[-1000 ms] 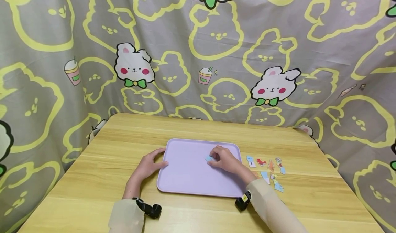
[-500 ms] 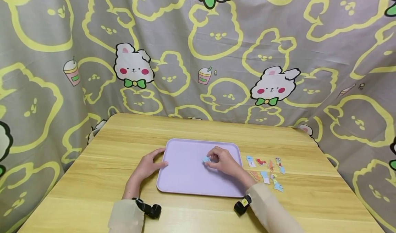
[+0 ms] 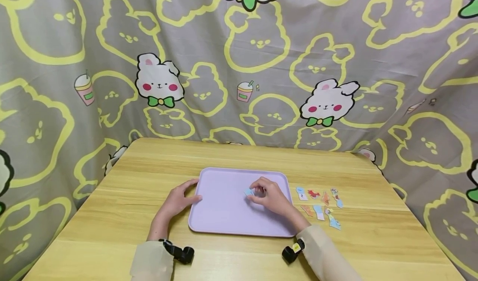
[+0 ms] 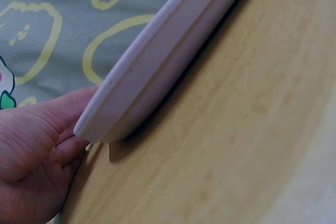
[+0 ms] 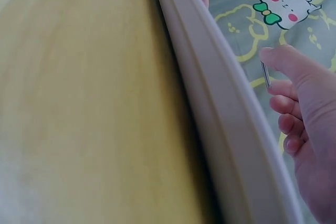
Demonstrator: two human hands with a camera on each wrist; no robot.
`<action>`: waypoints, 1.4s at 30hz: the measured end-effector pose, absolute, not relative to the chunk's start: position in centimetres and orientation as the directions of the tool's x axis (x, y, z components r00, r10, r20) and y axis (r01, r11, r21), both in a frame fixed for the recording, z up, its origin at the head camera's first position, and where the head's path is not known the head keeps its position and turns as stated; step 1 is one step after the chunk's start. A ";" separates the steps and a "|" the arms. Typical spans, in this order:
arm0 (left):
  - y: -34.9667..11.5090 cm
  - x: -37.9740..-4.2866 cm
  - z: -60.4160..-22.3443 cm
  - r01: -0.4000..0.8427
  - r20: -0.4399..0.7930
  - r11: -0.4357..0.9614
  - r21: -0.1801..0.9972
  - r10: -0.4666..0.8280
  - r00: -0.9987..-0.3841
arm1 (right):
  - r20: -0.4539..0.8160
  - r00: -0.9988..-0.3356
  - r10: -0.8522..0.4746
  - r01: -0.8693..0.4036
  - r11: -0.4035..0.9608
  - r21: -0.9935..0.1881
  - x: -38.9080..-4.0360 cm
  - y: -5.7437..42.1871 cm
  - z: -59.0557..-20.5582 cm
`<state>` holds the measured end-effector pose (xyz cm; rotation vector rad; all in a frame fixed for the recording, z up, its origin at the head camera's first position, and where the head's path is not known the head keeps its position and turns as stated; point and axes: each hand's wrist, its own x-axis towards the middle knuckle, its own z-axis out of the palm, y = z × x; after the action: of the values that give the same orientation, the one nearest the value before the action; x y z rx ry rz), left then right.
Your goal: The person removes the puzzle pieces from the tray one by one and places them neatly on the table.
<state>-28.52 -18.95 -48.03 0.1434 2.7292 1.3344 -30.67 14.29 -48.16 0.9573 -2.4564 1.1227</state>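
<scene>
My right hand (image 3: 270,194) is over the right half of a lilac tray (image 3: 220,218), pinching a small light-blue puzzle piece (image 3: 248,193) between thumb and index finger. In the right wrist view the same piece (image 5: 266,74) appears edge-on, as a thin strip above the tray's rim. My left hand (image 3: 178,200) holds the tray's left side, its thumb over the rim. The left wrist view has that hand (image 4: 37,150) at the tray's corner, with some fingers partly hidden behind the tray wall (image 4: 142,77).
Several cut-out puzzle pieces lie on the wooden table (image 3: 123,206) right of the tray, among them a red one (image 3: 313,194), a blue-and-white one (image 3: 318,212) and an orange one (image 3: 307,210). A patterned curtain (image 3: 209,44) hangs around the table's back and sides.
My right hand has moved slightly left over the tray with the blue puzzle piece, then stayed about there. The left hand keeps its place on the tray. The head view has shifted slightly.
</scene>
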 end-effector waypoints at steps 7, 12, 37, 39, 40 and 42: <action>-18.9 -28.5 -47.9 0.045 -0.046 0.619 0.784 0.130 -0.990 | 0.480 -0.757 -0.443 -0.653 0.493 -0.575 -30.4 14.8 -48.1; -19.0 -28.6 -48.0 0.047 -0.044 0.618 0.785 0.131 -0.990 | 0.495 -0.753 -0.434 -0.658 0.489 -0.573 -30.1 15.3 -48.1; -19.0 -28.4 -48.0 0.034 -0.061 0.609 0.792 0.134 -0.989 | 0.474 -0.794 -0.382 -0.607 0.539 -0.584 -29.1 18.5 -48.1; -19.0 -28.5 -48.0 0.033 -0.061 0.609 0.792 0.134 -0.989 | 0.469 -0.797 -0.381 -0.603 0.539 -0.588 -29.1 18.8 -48.1; -19.0 -28.5 -48.0 0.033 -0.062 0.609 0.793 0.134 -0.989 | 0.463 -0.802 -0.377 -0.597 0.540 -0.593 -29.0 18.9 -48.1; -19.0 -28.5 -48.0 0.033 -0.062 0.610 0.792 0.135 -0.989 | 0.451 -0.812 -0.370 -0.583 0.549 -0.599 -29.0 19.2 -48.1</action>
<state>-28.47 -19.00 -47.99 0.1422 2.7138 1.3316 -28.97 19.21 -48.14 0.7930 -2.5157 1.1216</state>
